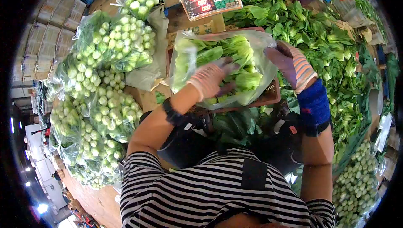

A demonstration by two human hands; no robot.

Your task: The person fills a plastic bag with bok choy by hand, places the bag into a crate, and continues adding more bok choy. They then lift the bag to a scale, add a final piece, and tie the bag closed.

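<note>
A clear plastic bag (265, 40) lies open in a reddish-brown crate (273, 96), with green leafy bok choy (241, 49) inside it. My left hand (210, 77), in a striped glove with purple fingers, is over the greens within the bag, its fingers apart and pressing on the stalks. At the bag's right edge, my right hand (291, 64), gloved the same way, has its fingers closed on the plastic. Just behind the crate stands a scale display (212, 0) with red digits.
Filled bags of bok choy (113, 45) are piled at the left. Loose bok choy (319, 47) is heaped along the right, and more bagged greens (357, 182) lie at the lower right. Stacked boxes (52, 31) stand at the far left.
</note>
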